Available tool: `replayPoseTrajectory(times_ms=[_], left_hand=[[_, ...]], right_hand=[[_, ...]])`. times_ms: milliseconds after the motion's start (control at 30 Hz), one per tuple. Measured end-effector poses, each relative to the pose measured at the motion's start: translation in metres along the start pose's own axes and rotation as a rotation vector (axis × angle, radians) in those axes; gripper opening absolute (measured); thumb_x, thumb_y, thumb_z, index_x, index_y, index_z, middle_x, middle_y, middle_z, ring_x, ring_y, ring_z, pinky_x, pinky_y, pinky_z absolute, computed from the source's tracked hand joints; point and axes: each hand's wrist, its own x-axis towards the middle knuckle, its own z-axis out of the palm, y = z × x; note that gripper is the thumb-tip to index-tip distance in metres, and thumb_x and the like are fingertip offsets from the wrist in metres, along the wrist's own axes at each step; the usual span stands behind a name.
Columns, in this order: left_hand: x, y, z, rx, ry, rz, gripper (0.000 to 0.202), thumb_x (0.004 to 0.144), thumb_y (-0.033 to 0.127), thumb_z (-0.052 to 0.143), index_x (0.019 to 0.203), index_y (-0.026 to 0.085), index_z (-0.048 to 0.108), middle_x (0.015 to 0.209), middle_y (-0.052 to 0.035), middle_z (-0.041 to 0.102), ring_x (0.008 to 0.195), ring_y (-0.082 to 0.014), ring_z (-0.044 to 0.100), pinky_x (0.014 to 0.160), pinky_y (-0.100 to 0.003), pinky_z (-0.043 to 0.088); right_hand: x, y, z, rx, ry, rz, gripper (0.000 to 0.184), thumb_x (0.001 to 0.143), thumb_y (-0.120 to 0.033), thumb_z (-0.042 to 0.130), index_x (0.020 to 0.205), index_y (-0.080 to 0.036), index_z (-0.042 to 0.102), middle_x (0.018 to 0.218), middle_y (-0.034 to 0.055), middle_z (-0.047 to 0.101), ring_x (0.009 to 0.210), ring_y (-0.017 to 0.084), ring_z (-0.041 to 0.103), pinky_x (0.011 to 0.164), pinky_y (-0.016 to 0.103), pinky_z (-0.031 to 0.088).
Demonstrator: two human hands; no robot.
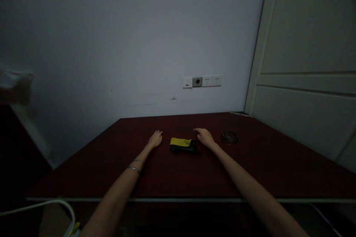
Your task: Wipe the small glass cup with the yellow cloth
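A folded item with a yellow top and black edges (181, 142) lies on the dark red table between my hands; in this dim light its kind is unclear. To its left, my left hand (155, 139) rests palm down with its fingers loosely stretched out, holding nothing. My right hand (205, 136) is on the table just right of the item and apart from it. Its index finger extends to the left, the other fingers are partly hidden, and no object shows in it. Beyond that hand, on the right, sits a round clear glass dish (229, 137) resembling an ashtray.
The table (178, 181) meets a grey wall (133, 44) carrying a row of sockets (211, 81). A pale panelled door or cabinet (303, 55) borders the right side. At the lower left, a white cable (62, 202) curves below the table edge.
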Motion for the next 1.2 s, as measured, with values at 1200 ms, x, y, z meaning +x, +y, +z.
replayPoseTrajectory(times_ms=[1200], left_hand=[[0.034, 0.277, 0.061, -0.328, -0.243, 0.465, 0.094, 0.056, 0.06, 0.063, 0.127, 0.005, 0.036, 0.135, -0.0224, 0.035, 0.124, -0.0324, 0.035, 0.1, -0.036, 0.031]], right_hand=[[-0.087, 0.146, -0.119, 0.441, -0.104, 0.261, 0.106, 0.057, -0.038, 0.072, 0.138, -0.013, 0.01, 0.133, 0.0192, 0.04, 0.119, 0.024, 0.045, 0.102, 0.036, 0.031]])
